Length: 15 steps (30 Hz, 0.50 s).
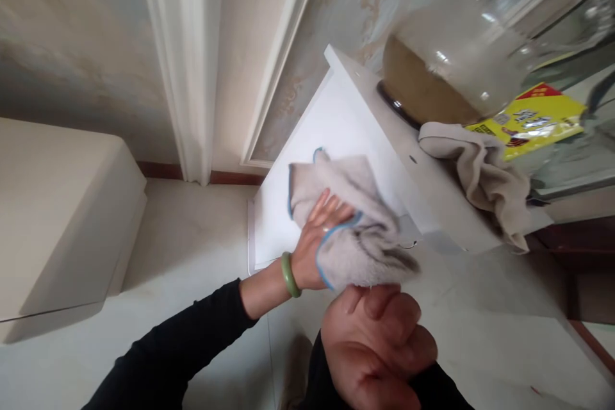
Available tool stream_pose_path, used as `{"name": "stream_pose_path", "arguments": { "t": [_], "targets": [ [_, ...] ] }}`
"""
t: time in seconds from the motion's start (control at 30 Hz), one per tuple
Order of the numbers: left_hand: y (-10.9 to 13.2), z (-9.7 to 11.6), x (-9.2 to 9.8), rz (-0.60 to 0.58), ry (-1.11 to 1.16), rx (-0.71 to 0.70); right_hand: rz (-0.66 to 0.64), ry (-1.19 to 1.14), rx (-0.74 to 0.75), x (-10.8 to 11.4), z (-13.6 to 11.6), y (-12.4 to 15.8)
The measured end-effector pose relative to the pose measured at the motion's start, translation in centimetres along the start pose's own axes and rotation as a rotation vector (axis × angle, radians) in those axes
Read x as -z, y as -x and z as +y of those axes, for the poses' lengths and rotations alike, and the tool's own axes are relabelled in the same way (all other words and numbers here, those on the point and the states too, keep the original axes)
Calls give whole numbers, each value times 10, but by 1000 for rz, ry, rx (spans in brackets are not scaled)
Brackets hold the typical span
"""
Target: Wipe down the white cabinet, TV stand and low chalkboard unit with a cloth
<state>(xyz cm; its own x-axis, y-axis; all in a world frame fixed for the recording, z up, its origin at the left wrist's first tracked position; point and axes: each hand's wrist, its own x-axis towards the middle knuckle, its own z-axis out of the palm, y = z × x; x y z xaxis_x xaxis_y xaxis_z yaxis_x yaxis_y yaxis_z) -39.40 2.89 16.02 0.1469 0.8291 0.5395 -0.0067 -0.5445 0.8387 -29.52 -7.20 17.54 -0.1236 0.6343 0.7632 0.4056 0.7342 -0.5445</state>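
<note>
The left hand (319, 237) reaches forward on an outstretched arm, palm down, fingers straight and together. The right hand (379, 339) sits nearer, curled into a loose fist.

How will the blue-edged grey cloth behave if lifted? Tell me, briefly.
Probably floppy: the cloth bunches and folds under the left hand. Likely light: flat fingers hold it against the upright white panel. Its fuzzy pile suggests little slipping.

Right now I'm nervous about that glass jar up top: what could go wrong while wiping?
The left hand presses the cloth against the cabinet side; a hard push could rock it, and the jar stands near the top's edge. The spare cloth hangs over that edge and could be snagged and pulled down.
</note>
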Motion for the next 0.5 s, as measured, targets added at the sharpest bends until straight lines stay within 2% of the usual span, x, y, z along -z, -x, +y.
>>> {"name": "stream_pose_path", "arguments": {
  "t": [0.07, 0.17, 0.23, 0.37, 0.43, 0.5],
  "targets": [
    [13, -20, -2, 50, -56, -58, 238, -155, 63, -11, -11, -25],
    [19, -32, 0, 212, -114, -292, 343, -318, 155, -25, -26, -50],
    [7, -21, 5, 270, -162, -405, 364, -385, 203, -29, -31, -56],
    [-26, 10, 8, 221, -239, -475, 372, -374, 241, -28, -29, -60],
    [-31, 15, 5, 225, -241, -481, 385, -310, 249, -28, -25, -63],
    [-24, 13, 0, 257, -249, -473, 424, -219, 257, -26, -21, -66]
  ]
}}
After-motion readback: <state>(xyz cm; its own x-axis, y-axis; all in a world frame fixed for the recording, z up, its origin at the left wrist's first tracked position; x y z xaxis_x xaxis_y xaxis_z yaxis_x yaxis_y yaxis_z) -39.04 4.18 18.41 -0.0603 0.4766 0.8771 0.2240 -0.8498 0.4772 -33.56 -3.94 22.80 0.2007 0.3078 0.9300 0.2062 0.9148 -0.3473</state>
